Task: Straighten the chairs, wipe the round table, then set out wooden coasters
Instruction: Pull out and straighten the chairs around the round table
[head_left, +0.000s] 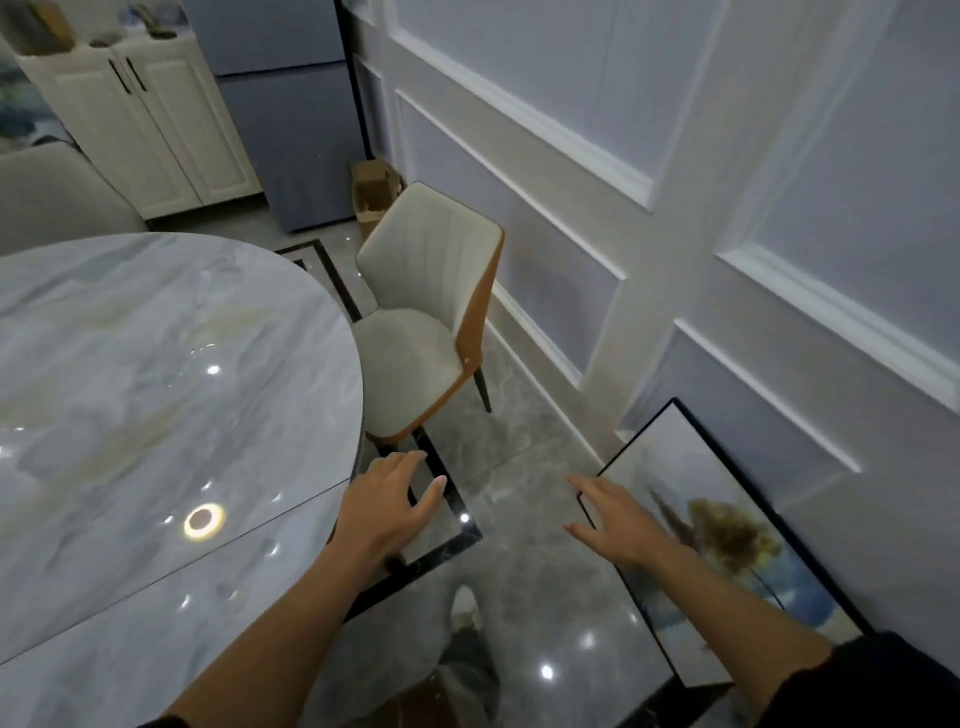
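Left hand (387, 506) and right hand (615, 519) outstretched, each grip apart and empty, chair (415, 322) at 12 o'clock, round worktop (156, 364) at 9 o'clock.

Round table (156, 364) at your left, chair (415, 332) tucked against its far-right edge. Wall (675, 208) on your right, framed picture (727, 545) leaning at its foot. Cabinet (156, 130), fridge (280, 104) beyond table; box (371, 192) behind chair.

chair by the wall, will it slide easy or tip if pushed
The chair probably slides easily: thin legs on glossy floor. Pushed high on its back it may tip, so push low. Both hands are open and apart from it.
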